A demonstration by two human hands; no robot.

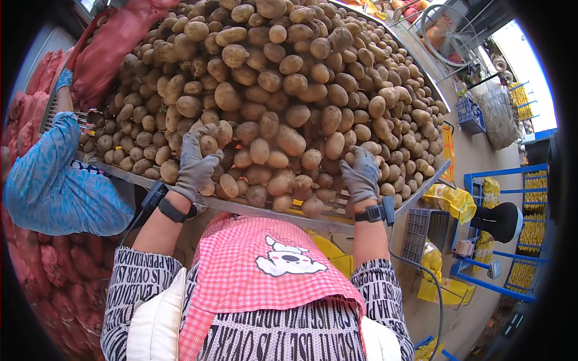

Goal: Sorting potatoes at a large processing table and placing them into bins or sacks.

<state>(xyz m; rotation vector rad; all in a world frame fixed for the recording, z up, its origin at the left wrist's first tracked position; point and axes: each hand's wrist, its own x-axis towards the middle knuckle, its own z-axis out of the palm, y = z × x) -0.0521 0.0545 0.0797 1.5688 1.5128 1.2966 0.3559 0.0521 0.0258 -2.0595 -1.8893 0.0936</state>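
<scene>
A large heap of unwashed potatoes covers the slatted metal table in front of me. My left hand, in a grey work glove, is curled around a potato at the heap's near left part, with other potatoes close against its fingers. On the right, my gloved right hand reaches into the near edge of the heap. A potato sits between its thumb and fingers, and the undersides of those fingers are hidden. Bare slats and bits of yellow show between the potatoes near the table's front rail.
At left, a co-worker's blue patterned sleeve reaches to a red mesh sack over the table. Filled red sacks are stacked below. To the right are a fan, a plastic crate, yellow bags and blue racks.
</scene>
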